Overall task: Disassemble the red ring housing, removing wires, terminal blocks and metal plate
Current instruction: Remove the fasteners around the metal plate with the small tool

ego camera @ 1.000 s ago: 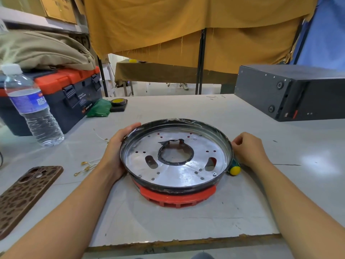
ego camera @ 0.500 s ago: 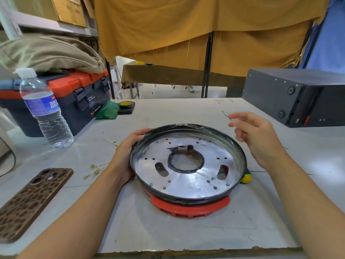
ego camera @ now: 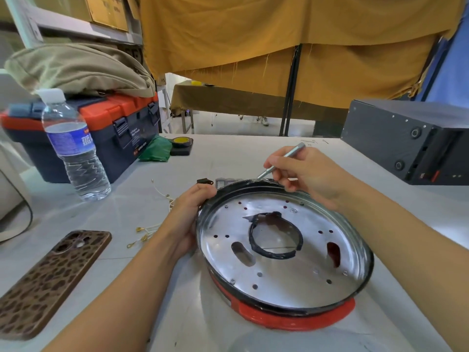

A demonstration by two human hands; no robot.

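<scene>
The red ring housing (ego camera: 291, 320) lies on the table in front of me, its red rim showing at the near side. A shiny round metal plate (ego camera: 279, 273) with a black rim, several holes and a black-edged central opening sits in it. My left hand (ego camera: 189, 214) grips the plate's left rim. My right hand (ego camera: 304, 171) pinches a thin silver tool (ego camera: 281, 160), its tip at the plate's far rim. Loose pale wires with gold terminals (ego camera: 147, 232) lie left of my left wrist. Small black and grey parts (ego camera: 218, 182) lie behind the housing.
A water bottle (ego camera: 73, 153) stands at the left, with an orange-and-navy toolbox (ego camera: 119, 128) behind it. A phone in a patterned brown case (ego camera: 50, 280) lies near left. A black box (ego camera: 411, 141) sits at the far right. Green cloth (ego camera: 154, 149) and a tape roll (ego camera: 181, 142) lie beyond.
My right hand left the table beside the housing, lifted with a thin silver tool, and brought its tip to the plate's far rim. My left hand kept its hold on the left rim.
</scene>
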